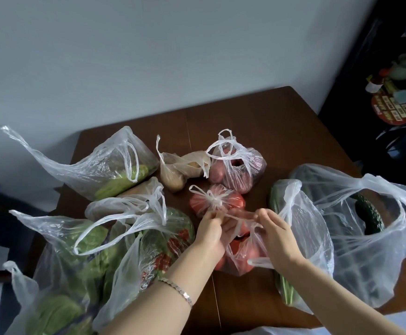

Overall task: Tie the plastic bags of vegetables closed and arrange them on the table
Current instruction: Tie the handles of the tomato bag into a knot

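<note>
Tomato bag (239,256), its mouth not yet knotted, sits at the near middle of the table (281,131), directly under a person's two hands. Its handle loop (240,215) runs roughly left to right between them. The left hand (209,229) pinches one end and the right hand (275,234) the other, each grip closed on thin plastic, while a second handle (261,261) lies loose below the right wrist. Neither hand is nearer, as the bag lies just below and between both. Just beyond it sits a tied tomato bag (217,201). A bag of leafy greens (296,228) crowds the right hand and a red-printed bag (168,240) the left, leaving what looks like little room to draw the knot wide.
</note>
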`<state>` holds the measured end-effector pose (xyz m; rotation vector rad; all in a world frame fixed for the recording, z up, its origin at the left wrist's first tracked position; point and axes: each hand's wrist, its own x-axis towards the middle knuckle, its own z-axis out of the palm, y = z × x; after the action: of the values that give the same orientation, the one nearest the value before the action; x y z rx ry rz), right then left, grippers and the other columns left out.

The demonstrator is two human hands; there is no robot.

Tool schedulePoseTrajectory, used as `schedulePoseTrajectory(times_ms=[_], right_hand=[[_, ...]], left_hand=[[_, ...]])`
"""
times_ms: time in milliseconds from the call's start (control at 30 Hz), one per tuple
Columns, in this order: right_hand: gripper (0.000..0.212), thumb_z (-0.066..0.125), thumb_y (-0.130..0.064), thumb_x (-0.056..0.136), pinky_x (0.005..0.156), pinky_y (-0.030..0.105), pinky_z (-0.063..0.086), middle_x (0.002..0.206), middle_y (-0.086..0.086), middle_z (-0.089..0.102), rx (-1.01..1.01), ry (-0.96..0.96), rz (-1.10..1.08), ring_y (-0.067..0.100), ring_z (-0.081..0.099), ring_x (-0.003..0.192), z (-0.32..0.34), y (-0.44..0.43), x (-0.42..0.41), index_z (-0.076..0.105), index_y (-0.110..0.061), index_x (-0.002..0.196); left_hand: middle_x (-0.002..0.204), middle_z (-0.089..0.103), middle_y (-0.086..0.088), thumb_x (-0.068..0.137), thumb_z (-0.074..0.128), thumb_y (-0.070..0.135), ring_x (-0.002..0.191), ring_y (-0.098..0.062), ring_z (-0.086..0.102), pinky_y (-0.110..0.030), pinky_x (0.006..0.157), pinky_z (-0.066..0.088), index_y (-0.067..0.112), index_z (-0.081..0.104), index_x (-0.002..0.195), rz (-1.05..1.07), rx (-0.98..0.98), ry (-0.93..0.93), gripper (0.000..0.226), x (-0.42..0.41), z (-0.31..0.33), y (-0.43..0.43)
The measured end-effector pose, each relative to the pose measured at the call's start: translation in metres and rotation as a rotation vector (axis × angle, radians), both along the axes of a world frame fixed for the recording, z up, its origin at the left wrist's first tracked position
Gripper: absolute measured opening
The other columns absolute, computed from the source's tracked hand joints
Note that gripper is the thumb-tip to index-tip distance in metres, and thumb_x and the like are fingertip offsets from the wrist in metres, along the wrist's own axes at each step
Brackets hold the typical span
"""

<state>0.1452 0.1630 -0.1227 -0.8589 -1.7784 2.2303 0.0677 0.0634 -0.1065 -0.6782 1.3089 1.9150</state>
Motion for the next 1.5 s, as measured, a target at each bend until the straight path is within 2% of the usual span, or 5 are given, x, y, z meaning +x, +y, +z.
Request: schedulePoseTrajectory(times_ms=[433,667,1100,1333,1500], right_hand=[[0.037,0.040,-0.019,0.095,0.044,0.027,0.034,0.055,0.008,0.045,0.093,-0.545,-0.213,0.016,0.040,0.042,-0.065,0.033,0.001,0.047,-0.014,0.059],[0.023,0.053,-0.016,0.091,0.055,0.015,0.035,0.056,-0.010,0.053,0.487,-0.112,0.191,0.001,0.045,0.050,0.000,0.022,-0.036,0.063,-0.010,0.071],[0.012,0.055,-0.008,0.089,0.057,0.010,0.051,0.061,-0.005,0.067,-0.016,-0.071,-0.015,0.001,0.062,0.054,-0.013,0.014,-0.026,0.068,-0.008,0.089],[0.013,0.063,-0.016,0.086,0.058,0.007,0.038,0.077,-0.012,0.061,0.550,-0.239,0.408,0.000,0.054,0.066,-0.038,-0.004,-0.011,0.071,-0.013,0.096],[0.013,0.059,-0.013,0.088,0.049,0.008,0.039,0.065,0.001,0.060,0.161,-0.289,0.103,0.000,0.051,0.052,-0.042,-0.011,-0.017,0.069,-0.008,0.082]], left_hand=[[0.066,0.043,-0.002,0.095,0.034,0.002,0.056,-0.014,0.038,-0.028,0.054,0.036,0.017,0.039,0.071,-0.425,-0.624,0.494,0.028,-0.020,-0.061,-0.036],[0.088,0.065,-0.007,0.088,0.059,0.024,0.081,-0.008,0.056,-0.019,0.084,0.044,0.025,0.059,0.118,-0.981,-0.537,0.803,0.030,-0.001,-0.045,-0.021],[0.107,0.068,0.000,0.089,0.057,0.031,0.100,-0.015,0.061,-0.029,0.090,0.049,0.019,0.065,0.106,-0.840,-0.508,0.698,0.022,-0.003,-0.047,-0.015],[0.069,0.057,0.004,0.091,0.055,0.023,0.075,-0.012,0.055,-0.030,0.077,0.051,0.016,0.061,0.078,-0.701,-0.473,0.564,0.016,-0.001,-0.046,-0.016],[0.055,0.043,0.003,0.095,0.047,0.016,0.042,-0.003,0.035,-0.013,0.043,0.029,0.016,0.049,0.082,-0.413,-0.357,0.392,0.013,-0.005,-0.035,-0.014]])
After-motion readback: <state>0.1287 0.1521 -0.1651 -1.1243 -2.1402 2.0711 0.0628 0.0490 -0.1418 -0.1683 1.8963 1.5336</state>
